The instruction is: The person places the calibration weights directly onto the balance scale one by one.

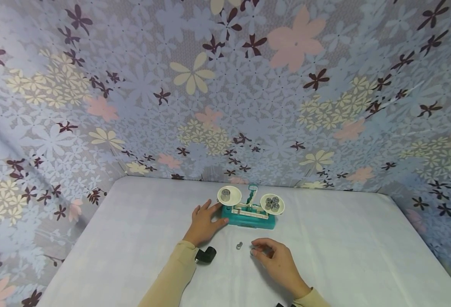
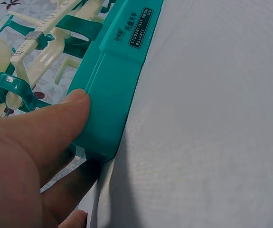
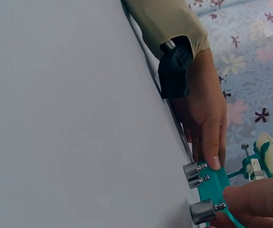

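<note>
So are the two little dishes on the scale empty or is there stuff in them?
Not empty. The left pan holds one metal weight; the right pan holds several weights.

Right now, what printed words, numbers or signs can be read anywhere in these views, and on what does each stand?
"STUDENT BALANCE": on the dark label on the teal base of the balance, left wrist view.
Smaller characters above it on that label: too small to read.
Graduation marks on the cream beam: numbers too blurred to read.
Head and right wrist views: no readable text.
</note>
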The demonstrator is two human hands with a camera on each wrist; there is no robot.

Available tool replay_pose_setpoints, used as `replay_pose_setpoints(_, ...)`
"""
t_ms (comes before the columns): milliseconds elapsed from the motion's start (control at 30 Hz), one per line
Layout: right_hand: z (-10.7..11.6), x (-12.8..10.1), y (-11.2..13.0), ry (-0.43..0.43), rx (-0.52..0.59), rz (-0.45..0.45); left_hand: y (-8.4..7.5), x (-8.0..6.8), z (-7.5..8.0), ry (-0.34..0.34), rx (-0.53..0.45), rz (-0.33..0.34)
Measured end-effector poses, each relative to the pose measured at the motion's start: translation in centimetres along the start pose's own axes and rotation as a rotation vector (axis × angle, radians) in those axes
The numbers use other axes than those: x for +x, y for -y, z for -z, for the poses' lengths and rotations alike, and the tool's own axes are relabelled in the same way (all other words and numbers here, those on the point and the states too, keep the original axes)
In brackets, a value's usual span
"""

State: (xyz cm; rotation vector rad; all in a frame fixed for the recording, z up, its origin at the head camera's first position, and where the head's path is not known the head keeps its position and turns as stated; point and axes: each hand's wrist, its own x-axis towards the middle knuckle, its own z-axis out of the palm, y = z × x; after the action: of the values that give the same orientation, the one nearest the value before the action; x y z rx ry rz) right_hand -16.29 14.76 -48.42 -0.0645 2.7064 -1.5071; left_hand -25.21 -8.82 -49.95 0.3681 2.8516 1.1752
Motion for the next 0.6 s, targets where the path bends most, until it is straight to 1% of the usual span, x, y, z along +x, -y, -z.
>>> replay_pose_setpoints(133, -0.10, 0.02, -0.33, -0.007, 0.008, -0.002, -0.04, 0.02, -0.02, 0.007, -0.005, 0.001)
replay_pose_setpoints(400, -0.40, 0.31, -0.74, -0.022, -0.025, -0.027, -0.03, 0.05, 0.07, -0.005, -0.006, -0.005)
replay_pose_setpoints(600, -0.52, 0.19, -0.88, -0.029, -0.042, -0.025, 0.01, 0.00, -0.01, -0.001, -0.003, -0.006)
